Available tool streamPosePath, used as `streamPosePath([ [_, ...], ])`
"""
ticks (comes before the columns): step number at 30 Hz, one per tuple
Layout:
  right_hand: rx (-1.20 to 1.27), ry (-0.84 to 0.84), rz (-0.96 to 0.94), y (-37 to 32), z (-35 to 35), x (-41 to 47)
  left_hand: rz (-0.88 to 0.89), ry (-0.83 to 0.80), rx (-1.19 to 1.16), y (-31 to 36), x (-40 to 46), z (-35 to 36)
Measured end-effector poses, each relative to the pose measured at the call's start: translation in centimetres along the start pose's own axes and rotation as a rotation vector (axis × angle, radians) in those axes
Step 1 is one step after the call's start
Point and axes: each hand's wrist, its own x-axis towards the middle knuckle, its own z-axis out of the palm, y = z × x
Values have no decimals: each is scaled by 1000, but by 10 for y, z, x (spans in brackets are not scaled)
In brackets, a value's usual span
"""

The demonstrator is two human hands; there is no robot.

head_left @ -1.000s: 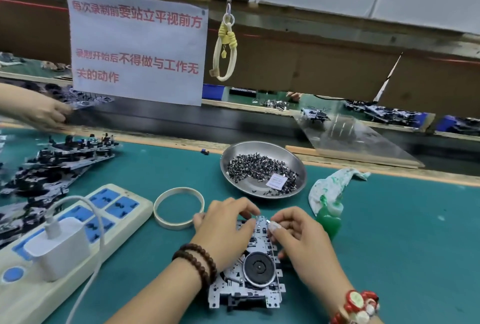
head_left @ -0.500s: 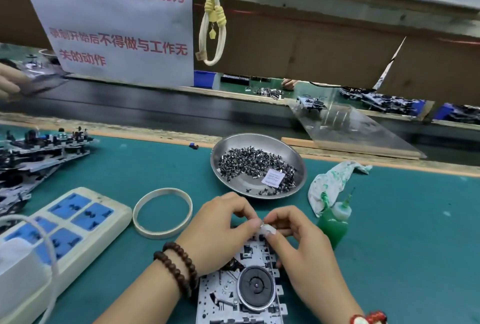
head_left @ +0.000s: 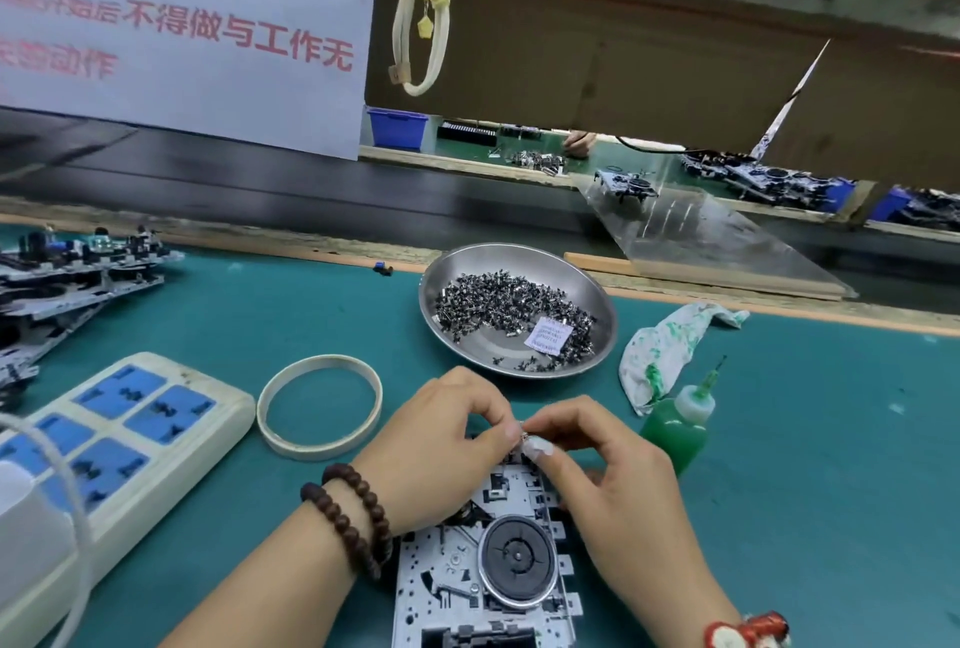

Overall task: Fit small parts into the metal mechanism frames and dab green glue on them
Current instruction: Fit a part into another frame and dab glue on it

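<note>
Far to the left of the left hand (head_left: pixel 441 445), a stack of mechanism frames (head_left: pixel 67 284) is cut off by the picture's edge, as is the power strip (head_left: pixel 119 439) lying nearer (its plugged-in white charger is only partly seen). Just left of that hand a pale ring (head_left: pixel 320 408) lies flat on the green mat (head_left: pixel 805 517). Beyond both hands, a shallow steel dish (head_left: pixel 519 309) holds a heap of small dark parts (head_left: pixel 498 307) and a small white packet (head_left: pixel 548 335). Between the fingertips of the two hands something tiny is pinched, too small to be made out; the fingertips meet directly above the far end of the metal mechanism frame (head_left: pixel 483 569), which lies flat beneath the wrists, its near end cut off at the bottom edge. The left hand is curled, thumb and forefinger closed on the tiny part; the right hand (head_left: pixel 608 481) is likewise curled, its fingertips pressed to the same spot. Just right of the right hand stands a green glue bottle (head_left: pixel 678 429), nozzle up, untouched, and beyond it lies a green-stained rag (head_left: pixel 665 346).
</note>
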Motion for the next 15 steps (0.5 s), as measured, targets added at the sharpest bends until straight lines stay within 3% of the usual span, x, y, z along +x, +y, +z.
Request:
streamPosePath([
  [7, 87, -38, 199, 6, 0, -1, 6, 53, -48, -3, -6, 1],
  [15, 19, -28, 158, 5, 2, -2, 14, 29, -5, -3, -10, 1],
])
